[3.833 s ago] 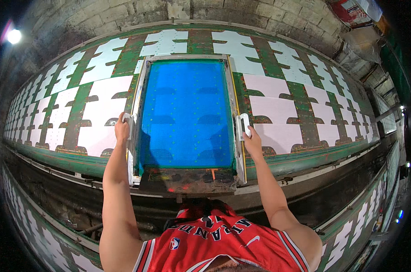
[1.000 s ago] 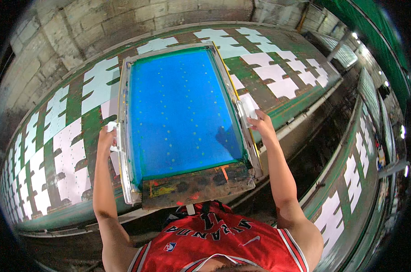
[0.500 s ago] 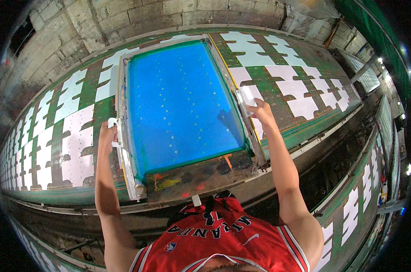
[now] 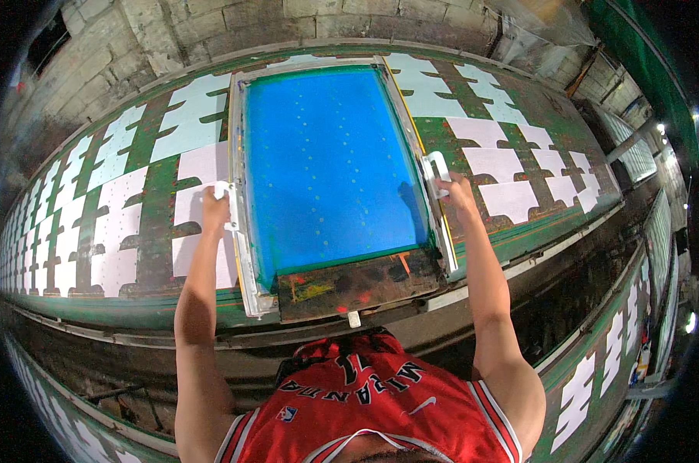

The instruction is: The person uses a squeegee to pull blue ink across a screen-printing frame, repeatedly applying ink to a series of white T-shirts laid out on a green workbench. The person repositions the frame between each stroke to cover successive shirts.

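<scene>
A large screen-printing frame (image 4: 244,231) with blue mesh (image 4: 326,170) sits at or just over a long printing table, touching or raised I cannot tell. My left hand (image 4: 215,210) is closed around the white handle (image 4: 233,207) on the frame's left side. On the right side, my right hand (image 4: 460,191) grips a matching white handle (image 4: 440,163). Small pale dots run in rows down the mesh. A dark board stained with paint (image 4: 357,287) forms the frame's near end, close to my body. Whatever lies beneath the mesh is hidden.
White cut fabric pieces (image 4: 118,262) lie in rows on the green and brown table (image 4: 153,309), left and right of the frame. Behind it rises a block wall (image 4: 288,27). Another table with white pieces (image 4: 577,401) stands at the lower right.
Both hands have carried the frame to the right along the table. A white piece left of it now shows more fully, and pieces at its right edge are covered.
</scene>
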The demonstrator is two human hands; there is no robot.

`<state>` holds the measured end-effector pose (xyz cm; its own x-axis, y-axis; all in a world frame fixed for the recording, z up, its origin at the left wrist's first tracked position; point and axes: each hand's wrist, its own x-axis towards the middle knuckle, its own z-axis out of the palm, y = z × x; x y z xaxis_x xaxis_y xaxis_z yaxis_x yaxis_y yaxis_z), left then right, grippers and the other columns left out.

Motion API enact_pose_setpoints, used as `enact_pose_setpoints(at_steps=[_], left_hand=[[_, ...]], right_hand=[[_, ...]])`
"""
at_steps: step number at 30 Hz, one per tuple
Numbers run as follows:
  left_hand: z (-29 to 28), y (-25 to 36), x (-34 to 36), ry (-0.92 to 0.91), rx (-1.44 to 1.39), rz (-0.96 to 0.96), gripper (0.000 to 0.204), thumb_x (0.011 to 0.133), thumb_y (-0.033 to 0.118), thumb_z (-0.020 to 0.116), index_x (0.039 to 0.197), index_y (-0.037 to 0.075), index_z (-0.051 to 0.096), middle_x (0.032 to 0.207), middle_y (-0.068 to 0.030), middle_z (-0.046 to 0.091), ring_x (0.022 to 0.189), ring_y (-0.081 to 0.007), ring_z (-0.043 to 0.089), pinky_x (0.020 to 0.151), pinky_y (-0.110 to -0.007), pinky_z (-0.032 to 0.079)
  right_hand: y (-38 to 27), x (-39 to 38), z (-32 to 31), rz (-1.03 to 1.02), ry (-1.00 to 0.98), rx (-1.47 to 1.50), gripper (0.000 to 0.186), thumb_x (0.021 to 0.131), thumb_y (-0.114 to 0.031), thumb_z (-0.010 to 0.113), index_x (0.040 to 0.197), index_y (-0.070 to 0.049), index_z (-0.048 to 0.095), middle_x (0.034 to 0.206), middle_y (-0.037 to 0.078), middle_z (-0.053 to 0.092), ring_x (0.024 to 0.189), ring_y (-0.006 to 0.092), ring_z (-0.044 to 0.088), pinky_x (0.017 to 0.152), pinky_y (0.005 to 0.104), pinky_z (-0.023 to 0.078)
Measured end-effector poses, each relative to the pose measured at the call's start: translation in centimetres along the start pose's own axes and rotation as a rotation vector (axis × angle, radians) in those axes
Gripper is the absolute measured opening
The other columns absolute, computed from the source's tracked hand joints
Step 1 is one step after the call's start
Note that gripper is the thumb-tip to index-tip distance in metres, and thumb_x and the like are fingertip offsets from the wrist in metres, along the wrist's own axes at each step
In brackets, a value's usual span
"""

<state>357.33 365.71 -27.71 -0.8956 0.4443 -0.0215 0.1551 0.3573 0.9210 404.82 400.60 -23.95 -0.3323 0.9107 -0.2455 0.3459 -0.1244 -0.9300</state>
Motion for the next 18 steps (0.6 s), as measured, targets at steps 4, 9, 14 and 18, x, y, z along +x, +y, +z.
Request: enact_pose_setpoints(at_steps=[4,9,14,18], left_hand=[[5.2,-1.7,-1.3,0.035,0.044,0.026,0.026,0.093,0.006,0.059,0.118,0.001,0.058,0.085,-0.0085,0.063,0.064,-0.0169,0.060,0.051,-0.032,0.046],[9.3,-2.1,-3.8,0.116,0.051,0.042,0.029,0.094,0.006,0.059,0.122,-0.001,0.059,0.108,-0.0166,0.069,0.099,-0.0262,0.066,0.087,-0.038,0.050],[11.3,-2.0,-5.0,0.108,-0.047,-0.005,0.033,0.094,0.003,0.059,0.127,-0.001,0.059,0.104,-0.0142,0.070,0.092,-0.0222,0.066,0.081,-0.036,0.051],[11.8,-2.3,-5.8,0.115,0.012,0.081,0.034,0.094,0.004,0.059,0.128,0.000,0.060,0.102,-0.0137,0.071,0.088,-0.0214,0.066,0.079,-0.036,0.052]], right_hand=[[3.3,2.0,-3.6,0.006,0.062,-0.006,0.048,0.081,-0.023,0.076,0.121,0.001,0.065,0.103,0.011,0.071,0.091,0.0199,0.067,0.075,0.0341,0.051],[7.1,5.0,-7.1,0.059,-0.049,-0.043,0.058,0.081,-0.026,0.077,0.129,0.003,0.060,0.109,0.014,0.071,0.094,0.0220,0.067,0.077,0.0362,0.052],[9.6,5.9,-8.8,0.071,-0.036,-0.029,0.061,0.085,-0.022,0.074,0.136,0.004,0.053,0.115,0.014,0.069,0.100,0.0227,0.065,0.078,0.0360,0.051],[10.6,5.6,-9.7,0.102,-0.075,0.013,0.078,0.083,-0.025,0.077,0.145,0.008,0.043,0.126,0.019,0.064,0.110,0.0268,0.063,0.084,0.0395,0.051]])
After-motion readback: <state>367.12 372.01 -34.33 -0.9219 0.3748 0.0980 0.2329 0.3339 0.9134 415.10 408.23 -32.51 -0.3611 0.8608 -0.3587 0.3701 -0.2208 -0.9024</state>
